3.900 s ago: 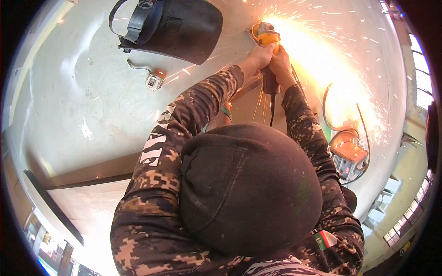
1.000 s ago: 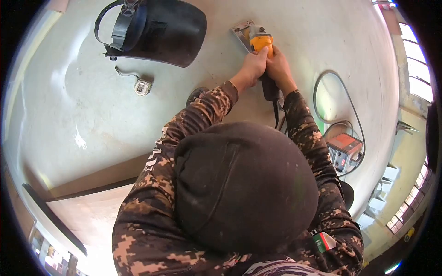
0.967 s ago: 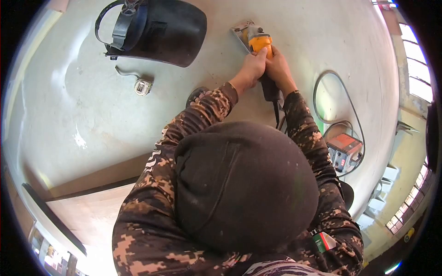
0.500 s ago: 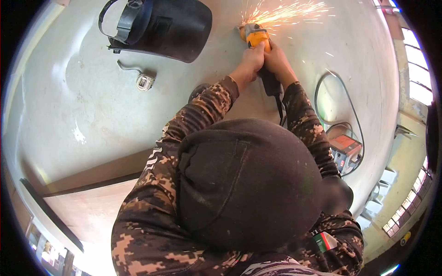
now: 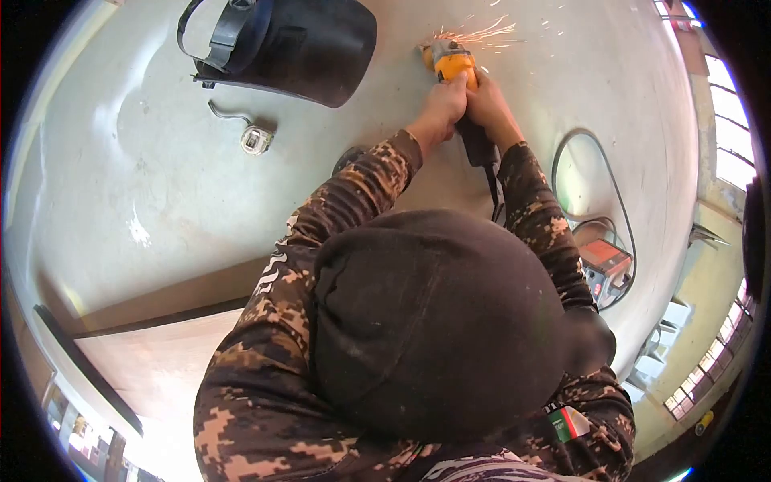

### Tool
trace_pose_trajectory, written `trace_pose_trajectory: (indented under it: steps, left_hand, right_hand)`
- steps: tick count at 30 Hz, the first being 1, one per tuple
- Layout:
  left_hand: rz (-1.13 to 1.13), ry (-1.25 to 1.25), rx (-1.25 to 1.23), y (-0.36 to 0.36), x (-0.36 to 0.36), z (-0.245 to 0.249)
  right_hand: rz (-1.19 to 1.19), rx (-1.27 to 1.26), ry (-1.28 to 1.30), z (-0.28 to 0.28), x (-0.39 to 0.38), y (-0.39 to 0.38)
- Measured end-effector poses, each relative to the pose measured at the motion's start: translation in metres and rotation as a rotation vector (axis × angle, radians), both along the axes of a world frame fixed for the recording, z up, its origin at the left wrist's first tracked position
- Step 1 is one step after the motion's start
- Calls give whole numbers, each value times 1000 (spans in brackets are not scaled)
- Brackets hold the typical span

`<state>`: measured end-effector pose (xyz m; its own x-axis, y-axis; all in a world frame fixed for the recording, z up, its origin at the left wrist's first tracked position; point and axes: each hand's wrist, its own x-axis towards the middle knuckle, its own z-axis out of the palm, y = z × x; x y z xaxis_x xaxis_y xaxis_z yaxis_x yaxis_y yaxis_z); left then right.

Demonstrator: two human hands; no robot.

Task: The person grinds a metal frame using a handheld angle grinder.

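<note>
Both of my hands are wrapped round a yellow and black angle grinder, held out ahead of me. On its left side is my left hand, closed near the yellow head. My right hand grips the other side, close against the left one. The black rear body and its cord trail back between my forearms. A short spray of orange sparks flies rightward from the grinder's front. The disc and whatever it touches cannot be made out clearly.
A black welding helmet lies at upper left, with a tape measure below it. To the right stand an orange and grey boxed machine and a looped dark cable. A dark cap hides the lower middle.
The spark spray has become smaller and dimmer. Both hands keep their grip on the angle grinder. The whole view has shifted slightly.
</note>
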<state>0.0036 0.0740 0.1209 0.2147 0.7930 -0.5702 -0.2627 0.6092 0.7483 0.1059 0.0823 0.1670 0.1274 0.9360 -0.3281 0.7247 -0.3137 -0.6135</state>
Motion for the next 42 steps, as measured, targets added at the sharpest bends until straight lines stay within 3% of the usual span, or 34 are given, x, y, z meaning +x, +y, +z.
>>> trace_pose_trajectory:
  steps: [3,5,6,8,11,14,17,20,23,27,35,38,41,42]
  left_hand:
    - [14,-64,-62,4,-8,22]
    - [-67,69,-133,-1,-11,33]
    - [-65,69,-135,3,-2,16]
    - [100,-242,-155,13,24,-32]
    - [52,-124,-97,9,15,-16]
    - [15,-177,-72,12,18,-28]
    - [-32,-51,-144,9,0,8]
    - [33,-160,-142,7,11,-12]
    - [3,-71,-129,6,-6,21]
    - [-16,16,-114,13,13,-19]
    - [33,-167,-78,3,4,-3]
    - [44,-264,-112,17,18,-39]
    - [-5,-166,-143,2,-6,13]
    - [-5,-168,-147,3,-4,6]
  right_hand:
    - [37,-24,-52,1,3,4]
    - [53,-3,-19,2,3,5]
    - [55,3,14,0,4,2]
    - [17,-16,0,-3,5,1]
    - [3,7,-17,11,-6,-1]
    - [-2,2,4,7,-3,0]
    - [-3,2,-22,5,-2,-1]
    - [-2,17,-19,3,-1,4]
    - [-19,-8,-13,-5,2,3]
    - [-3,36,-46,1,-2,0]
    - [13,24,-42,-7,2,5]
    - [-5,-17,20,2,-4,4]
    - [-34,52,-81,12,-13,-5]
    - [-67,58,-52,15,-15,-10]
